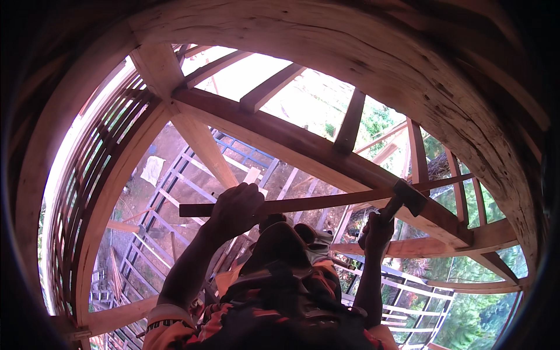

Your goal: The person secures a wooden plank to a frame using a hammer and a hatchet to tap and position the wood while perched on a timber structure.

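A long, narrow wooden batten (326, 201) crosses in front of my chest, its left end squared off and its right end running up toward the roof timbers. My left hand (238, 207) is wrapped round the batten near that left end. In my right hand (378, 232) is a hammer (410, 198), gripped by its handle with the head uppermost. The hammer head overlaps the batten in the picture; whether they touch I cannot tell. Just beyond the batten runs a thick wooden beam (274, 134), sloping down from upper left to lower right.
A heavy, cracked timber (373, 41) arches overhead. Rafters (271, 87) join it to the beam, and a diagonal brace (204, 146) drops from the post at left. Closely spaced slats (99, 157) line the left side. Far below lie ground and metal framing (157, 216); trees (472, 303) stand at right.
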Action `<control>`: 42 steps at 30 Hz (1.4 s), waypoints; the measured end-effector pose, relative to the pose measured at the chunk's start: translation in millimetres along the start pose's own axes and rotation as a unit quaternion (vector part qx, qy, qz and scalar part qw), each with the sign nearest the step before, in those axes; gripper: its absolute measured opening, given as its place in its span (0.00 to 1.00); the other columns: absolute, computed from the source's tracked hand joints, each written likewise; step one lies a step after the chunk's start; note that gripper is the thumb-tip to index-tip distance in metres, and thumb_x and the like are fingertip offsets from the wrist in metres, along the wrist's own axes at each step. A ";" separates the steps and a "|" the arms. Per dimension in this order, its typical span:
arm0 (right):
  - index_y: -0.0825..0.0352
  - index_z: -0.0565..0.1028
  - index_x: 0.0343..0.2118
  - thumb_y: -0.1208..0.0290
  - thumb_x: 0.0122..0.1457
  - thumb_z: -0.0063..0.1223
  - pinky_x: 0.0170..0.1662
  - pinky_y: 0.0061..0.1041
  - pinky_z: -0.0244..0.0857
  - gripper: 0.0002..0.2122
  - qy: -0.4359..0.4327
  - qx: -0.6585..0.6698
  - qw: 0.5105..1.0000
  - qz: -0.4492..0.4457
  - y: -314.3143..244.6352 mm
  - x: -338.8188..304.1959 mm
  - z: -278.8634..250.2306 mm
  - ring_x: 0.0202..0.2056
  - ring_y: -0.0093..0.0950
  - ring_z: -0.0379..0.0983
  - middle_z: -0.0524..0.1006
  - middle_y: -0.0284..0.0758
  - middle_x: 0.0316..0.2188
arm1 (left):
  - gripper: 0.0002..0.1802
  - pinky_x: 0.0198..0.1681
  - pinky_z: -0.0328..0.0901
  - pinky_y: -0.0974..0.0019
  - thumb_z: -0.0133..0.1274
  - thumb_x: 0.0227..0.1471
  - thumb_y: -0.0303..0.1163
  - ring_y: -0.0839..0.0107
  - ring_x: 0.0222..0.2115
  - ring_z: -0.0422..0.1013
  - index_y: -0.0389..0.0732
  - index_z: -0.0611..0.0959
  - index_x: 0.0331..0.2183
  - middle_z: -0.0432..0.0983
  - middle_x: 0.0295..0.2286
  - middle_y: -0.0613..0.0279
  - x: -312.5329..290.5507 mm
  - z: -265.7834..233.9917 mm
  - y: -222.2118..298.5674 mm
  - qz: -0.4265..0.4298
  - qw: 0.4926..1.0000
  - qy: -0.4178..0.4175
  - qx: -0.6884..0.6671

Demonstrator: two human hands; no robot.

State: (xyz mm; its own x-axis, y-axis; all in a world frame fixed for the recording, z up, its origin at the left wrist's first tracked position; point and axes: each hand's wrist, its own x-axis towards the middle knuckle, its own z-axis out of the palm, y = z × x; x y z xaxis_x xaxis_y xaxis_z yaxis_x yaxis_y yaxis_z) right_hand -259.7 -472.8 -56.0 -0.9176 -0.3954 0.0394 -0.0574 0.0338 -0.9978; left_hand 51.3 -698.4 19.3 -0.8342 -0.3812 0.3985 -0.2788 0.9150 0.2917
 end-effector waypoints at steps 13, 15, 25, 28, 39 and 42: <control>0.68 0.73 0.41 0.78 0.54 0.64 0.23 0.19 0.61 0.13 -0.051 -0.116 0.991 -0.042 11.5 15.5 -20.3 0.20 0.15 0.67 0.72 0.25 0.23 | 0.20 0.38 0.71 0.54 0.73 0.36 0.39 0.58 0.37 0.74 0.42 0.80 0.30 0.73 0.32 0.60 15.4 -9.4 6.4 -0.113 0.989 -0.089 -0.012; 0.70 0.73 0.43 0.77 0.54 0.63 0.29 0.23 0.64 0.14 -0.056 -0.178 0.978 -0.097 2.1 23.4 -21.9 0.26 0.20 0.70 0.75 0.30 0.27 | 0.21 0.38 0.71 0.54 0.73 0.35 0.40 0.59 0.37 0.74 0.43 0.81 0.31 0.73 0.32 0.60 16.8 -5.4 7.5 -0.109 0.991 -0.082 0.004; 0.72 0.72 0.49 0.70 0.66 0.54 0.47 0.37 0.72 0.13 -0.172 -0.245 0.945 -0.129 13.6 98.3 -81.9 0.44 0.37 0.76 0.76 0.45 0.44 | 0.15 0.39 0.69 0.56 0.64 0.42 0.38 0.58 0.34 0.73 0.43 0.81 0.33 0.73 0.30 0.59 4.3 14.0 33.4 -0.117 0.979 -0.007 0.167; 0.71 0.67 0.57 0.76 0.65 0.54 0.55 0.35 0.69 0.19 -0.198 -0.131 0.960 -0.148 45.0 124.6 -96.6 0.55 0.32 0.69 0.72 0.44 0.53 | 0.08 0.37 0.68 0.62 0.57 0.46 0.36 0.65 0.38 0.70 0.43 0.79 0.29 0.71 0.32 0.61 10.5 17.6 55.2 -0.123 0.983 0.019 0.138; 0.71 0.69 0.48 0.80 0.58 0.57 0.48 0.35 0.65 0.15 -0.379 -0.400 0.806 -0.217 -27.6 148.8 -44.2 0.45 0.36 0.70 0.73 0.46 0.42 | 0.15 0.33 0.68 0.58 0.63 0.41 0.39 0.63 0.35 0.71 0.43 0.79 0.31 0.70 0.31 0.60 22.7 50.1 60.6 -0.202 0.971 0.039 0.118; 0.70 0.70 0.44 0.77 0.57 0.60 0.46 0.34 0.65 0.14 -0.401 -0.424 0.800 -0.140 -42.3 148.1 -37.1 0.41 0.34 0.71 0.73 0.43 0.37 | 0.10 0.36 0.71 0.62 0.61 0.42 0.35 0.66 0.37 0.72 0.44 0.80 0.29 0.71 0.33 0.62 23.3 39.0 57.3 -0.209 0.974 0.013 0.090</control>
State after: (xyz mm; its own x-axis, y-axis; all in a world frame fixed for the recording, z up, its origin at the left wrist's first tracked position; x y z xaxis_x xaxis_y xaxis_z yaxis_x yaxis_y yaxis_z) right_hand -407.8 -498.7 -6.0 -0.2950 -0.9464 -0.1316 -0.7744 0.3175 -0.5472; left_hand -2.6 -649.7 11.4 -0.6177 -0.7266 0.3010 -0.6722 0.6864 0.2776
